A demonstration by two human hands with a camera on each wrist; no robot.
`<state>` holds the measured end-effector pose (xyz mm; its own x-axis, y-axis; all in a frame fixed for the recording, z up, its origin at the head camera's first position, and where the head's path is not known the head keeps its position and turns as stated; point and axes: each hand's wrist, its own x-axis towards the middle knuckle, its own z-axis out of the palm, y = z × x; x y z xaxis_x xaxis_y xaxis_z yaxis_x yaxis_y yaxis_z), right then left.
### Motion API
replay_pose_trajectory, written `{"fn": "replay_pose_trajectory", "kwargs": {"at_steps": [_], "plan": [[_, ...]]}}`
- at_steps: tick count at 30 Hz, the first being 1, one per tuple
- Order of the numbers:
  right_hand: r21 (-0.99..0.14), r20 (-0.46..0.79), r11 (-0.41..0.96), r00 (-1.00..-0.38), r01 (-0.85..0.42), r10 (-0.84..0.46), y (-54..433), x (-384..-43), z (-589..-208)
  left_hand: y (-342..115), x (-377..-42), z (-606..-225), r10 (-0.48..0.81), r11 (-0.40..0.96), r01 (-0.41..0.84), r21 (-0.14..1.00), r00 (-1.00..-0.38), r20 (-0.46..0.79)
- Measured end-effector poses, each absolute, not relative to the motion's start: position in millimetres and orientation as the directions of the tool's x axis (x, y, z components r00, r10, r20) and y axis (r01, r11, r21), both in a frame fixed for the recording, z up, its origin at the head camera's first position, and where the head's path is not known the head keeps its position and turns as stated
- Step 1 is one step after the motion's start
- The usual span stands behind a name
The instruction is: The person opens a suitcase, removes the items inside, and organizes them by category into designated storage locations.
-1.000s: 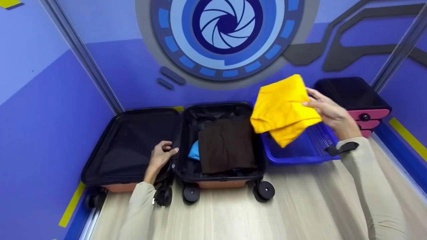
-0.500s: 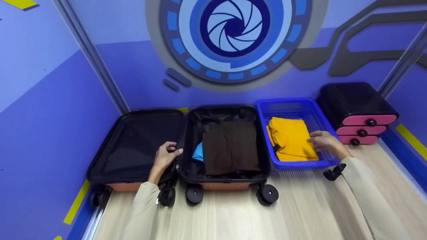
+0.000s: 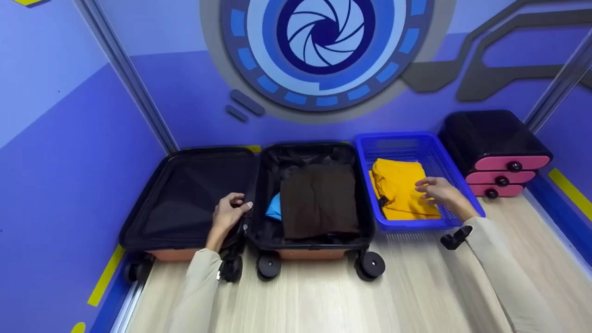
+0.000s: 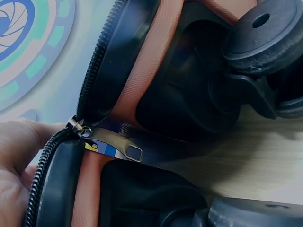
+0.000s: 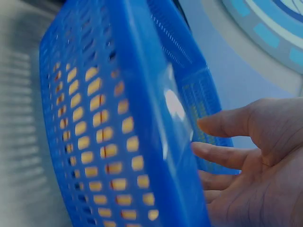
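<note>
My right hand (image 3: 439, 192) is over the blue plastic basket (image 3: 418, 226), its fingers spread and holding nothing. Beneath it in the basket lies a folded yellow garment (image 3: 400, 185), which shows through the side holes in the right wrist view. My left hand (image 3: 227, 212) rests at the inner edge of the left half of an open suitcase (image 3: 185, 199), fingers loosely bent. Close by, the left wrist view has the zipper pull (image 4: 113, 141) hanging at the rim. In the suitcase's right half, a folded dark brown garment (image 3: 319, 203) partly covers a light blue cloth (image 3: 274, 208).
A black box with pink drawers (image 3: 499, 152) stands right of the basket. Black wheels (image 3: 371, 265) stick out from the suitcase toward the front. Blue walls (image 3: 185, 97) close off the back and both sides of the pale wooden surface (image 3: 319, 300).
The yellow garment, held up by my right hand a second ago, went down into the basket and was let go. My right hand moved slightly left over it; my left hand stayed put.
</note>
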<state>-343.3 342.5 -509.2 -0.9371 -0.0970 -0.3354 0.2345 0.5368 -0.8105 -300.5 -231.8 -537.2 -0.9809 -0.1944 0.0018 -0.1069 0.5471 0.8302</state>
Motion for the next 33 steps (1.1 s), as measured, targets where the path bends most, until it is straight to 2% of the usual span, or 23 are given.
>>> {"fn": "replay_pose_trajectory", "kwargs": {"at_steps": [5,9,14,21,27,33], "plan": [[-0.873,-0.249,0.445,-0.967,0.197,-0.061,322,-342,-505,-233,-301,-537,-0.197,0.559,-0.104,0.823,-0.98,0.01],[-0.932,-0.211,0.314,-0.975,0.18,-0.07,304,-344,-502,-233,-301,-535,-0.204,0.556,-0.103,0.825,-0.979,0.015],[-0.967,-0.228,0.148,-0.966,0.209,-0.125,286,-343,-497,-233,-300,-537,-0.2,0.558,-0.101,0.824,-0.98,0.015],[-0.957,-0.273,-0.04,-0.938,0.288,-0.214,255,-340,-484,-231,-295,-540,-0.189,0.562,-0.088,0.823,-0.982,0.024],[-0.942,-0.299,-0.051,-0.897,0.332,-0.325,225,-343,-481,-230,-296,-540,-0.206,0.563,-0.104,0.82,-0.978,0.017],[-0.921,-0.386,0.089,-0.858,0.38,-0.339,193,-348,-485,-229,-298,-540,-0.223,0.563,-0.129,0.816,-0.975,0.0]]}}
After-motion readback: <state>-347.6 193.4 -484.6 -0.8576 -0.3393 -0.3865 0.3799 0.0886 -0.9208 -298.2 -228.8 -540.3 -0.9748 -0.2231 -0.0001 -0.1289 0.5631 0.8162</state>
